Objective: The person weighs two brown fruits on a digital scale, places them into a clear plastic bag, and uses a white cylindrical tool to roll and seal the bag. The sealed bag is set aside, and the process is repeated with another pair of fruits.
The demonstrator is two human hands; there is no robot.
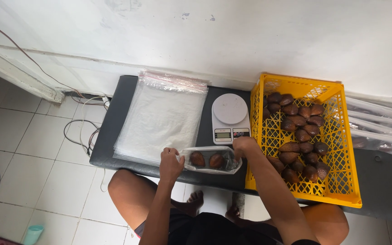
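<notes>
My left grip is pinching one end of the clear bag of brown fruits; my right grip is clasping its other end. I'm seeing it lying on the table, before the scale, beside the yellow crate.

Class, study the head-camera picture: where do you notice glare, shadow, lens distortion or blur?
Head view: soft even daylight; faint sheen on the clear bag held by the left hand and right hand; shadow under the bench; wide-lens bending at edges; yellow crate stays sharp.

Both hands on fruit bag
</notes>
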